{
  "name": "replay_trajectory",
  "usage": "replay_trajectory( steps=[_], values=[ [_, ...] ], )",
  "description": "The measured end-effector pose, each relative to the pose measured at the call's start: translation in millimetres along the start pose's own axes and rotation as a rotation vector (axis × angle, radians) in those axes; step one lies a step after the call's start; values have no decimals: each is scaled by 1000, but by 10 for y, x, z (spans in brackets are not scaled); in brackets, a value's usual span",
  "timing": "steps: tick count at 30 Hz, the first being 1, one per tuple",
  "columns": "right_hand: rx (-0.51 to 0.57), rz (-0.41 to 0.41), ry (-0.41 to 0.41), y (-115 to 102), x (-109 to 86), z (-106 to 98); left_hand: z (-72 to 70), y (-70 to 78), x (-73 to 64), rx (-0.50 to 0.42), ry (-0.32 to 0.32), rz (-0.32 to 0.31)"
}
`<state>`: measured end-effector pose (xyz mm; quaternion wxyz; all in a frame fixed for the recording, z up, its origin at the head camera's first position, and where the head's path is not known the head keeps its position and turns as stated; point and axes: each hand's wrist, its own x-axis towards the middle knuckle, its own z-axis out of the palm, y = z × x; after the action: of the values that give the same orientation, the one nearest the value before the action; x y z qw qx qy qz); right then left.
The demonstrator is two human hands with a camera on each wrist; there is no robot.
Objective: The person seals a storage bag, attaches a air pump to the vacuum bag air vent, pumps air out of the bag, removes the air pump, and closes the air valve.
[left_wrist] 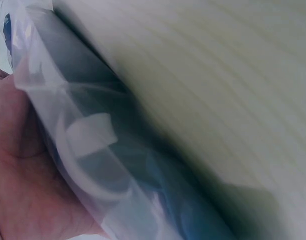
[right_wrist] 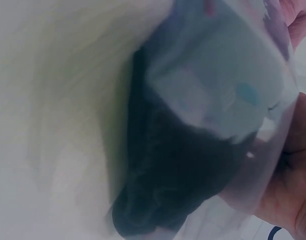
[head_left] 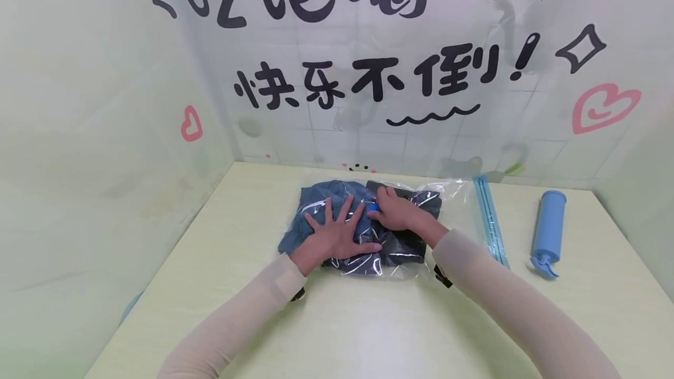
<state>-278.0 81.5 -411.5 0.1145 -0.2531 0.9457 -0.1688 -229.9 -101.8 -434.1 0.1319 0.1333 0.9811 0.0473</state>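
Note:
A clear plastic storage bag (head_left: pixel 457 200) lies flat across the back of the table, with folded blue clothing (head_left: pixel 312 206) in its left part and black clothing (head_left: pixel 402 241) in its right part. My left hand (head_left: pixel 339 237) presses on top of the bag with its fingers spread wide. Beside it, my right hand (head_left: pixel 397 212) pinches a small blue valve cap (head_left: pixel 373 207) near the bag's middle; the fingers partly cover the cap. In the left wrist view the bag's film (left_wrist: pixel 83 105) bulges beside the palm. Dark cloth (right_wrist: pixel 177 165) shows through the film in the right wrist view.
A blue zip strip (head_left: pixel 491 218) runs along the bag's right end. Farther right, a blue hand pump (head_left: pixel 550 227) lies on the pale table (head_left: pixel 358 326). A printed plastic sheet (head_left: pixel 337 127) hangs behind the table, with more sheeting at both sides.

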Motion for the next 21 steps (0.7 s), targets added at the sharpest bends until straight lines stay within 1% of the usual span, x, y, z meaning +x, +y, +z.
replay_trajectory(
  steps=[3, 7, 12, 16, 21],
  values=[
    [27, -24, -21, 21, 0, -6, 6, 2, 4, -2, -12, -4],
    [70, -66, -35, 42, 0, -38, -10, 6, 10, 4, -11, -4],
    [79, -95, -40, 51, 0, -73, -46, 10, 15, 6, -3, -2],
    [92, -95, -44, 47, -12, -72, -25, 7, 26, 16, -9, -5],
    [108, -71, -43, 32, -48, -36, 13, 5, 4, 20, -4, 0]
  ],
)
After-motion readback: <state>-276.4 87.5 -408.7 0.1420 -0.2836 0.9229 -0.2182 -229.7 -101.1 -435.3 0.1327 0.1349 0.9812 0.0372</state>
